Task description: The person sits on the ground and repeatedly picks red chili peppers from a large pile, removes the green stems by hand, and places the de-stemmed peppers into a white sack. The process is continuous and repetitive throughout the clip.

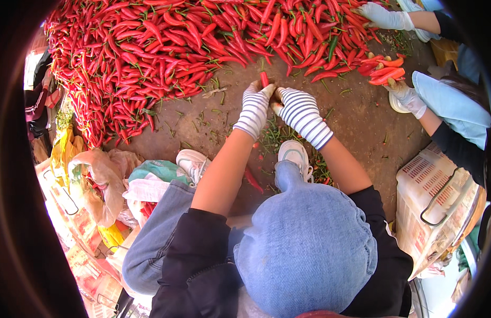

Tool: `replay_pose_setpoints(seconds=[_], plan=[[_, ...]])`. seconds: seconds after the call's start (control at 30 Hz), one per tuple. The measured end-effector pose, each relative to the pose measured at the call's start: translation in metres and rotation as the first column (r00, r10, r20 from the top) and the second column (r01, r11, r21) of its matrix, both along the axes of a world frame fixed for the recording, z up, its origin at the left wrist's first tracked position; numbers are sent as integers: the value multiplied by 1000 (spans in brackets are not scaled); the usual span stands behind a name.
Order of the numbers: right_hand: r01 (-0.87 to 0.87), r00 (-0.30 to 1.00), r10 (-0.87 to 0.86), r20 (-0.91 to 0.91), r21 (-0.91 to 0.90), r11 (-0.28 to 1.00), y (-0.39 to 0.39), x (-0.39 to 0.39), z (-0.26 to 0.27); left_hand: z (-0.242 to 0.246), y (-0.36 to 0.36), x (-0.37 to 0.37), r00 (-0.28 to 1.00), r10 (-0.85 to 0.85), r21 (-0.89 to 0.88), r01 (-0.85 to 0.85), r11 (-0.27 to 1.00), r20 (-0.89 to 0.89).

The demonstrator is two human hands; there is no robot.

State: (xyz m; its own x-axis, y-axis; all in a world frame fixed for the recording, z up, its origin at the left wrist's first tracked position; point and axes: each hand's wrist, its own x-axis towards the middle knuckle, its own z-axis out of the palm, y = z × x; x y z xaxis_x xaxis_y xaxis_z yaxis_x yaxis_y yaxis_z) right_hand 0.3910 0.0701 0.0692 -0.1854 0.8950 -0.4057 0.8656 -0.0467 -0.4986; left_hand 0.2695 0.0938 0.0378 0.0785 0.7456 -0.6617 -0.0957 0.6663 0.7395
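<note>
My left hand, in a striped knit glove, holds a red chili pepper upright between thumb and fingers, with its green stem pointing away from me. Beside it is my right hand, gloved alike, its fingertips bent in close to the pepper's lower end; whether they touch it or hold anything is hidden. Beyond both hands spreads a large heap of red chili peppers. Loose green stems lie on the brown floor under and between my forearms, near my white shoe.
At the right, a co-worker's gloved hands hold several red peppers above the floor. A plastic crate stands at the right. Bags with peppers and crates crowd the left. A single pepper lies near my left forearm.
</note>
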Motion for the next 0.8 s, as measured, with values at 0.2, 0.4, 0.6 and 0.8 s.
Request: replay_pose_setpoints(seconds=[0.2, 0.4, 0.6, 0.8], plan=[[178, 960, -200, -196, -122, 976, 17, 18, -25, 5, -13, -30, 921, -377, 80, 385, 920, -99], [76, 788, -258, -560, -328, 942, 6, 17, -35, 38, -18, -46, 770, -615, 80, 633, 770, -169], [-65, -64, -913, -404, -911, 408, -27, 10, -36, 19, -24, -76, 809, -579, 165, 587, 793, -100], [-90, 978, 131, 162, -240, 966, 30, 13, -31, -2, -17, -105, 991, -12, 49, 19, 999, -130]])
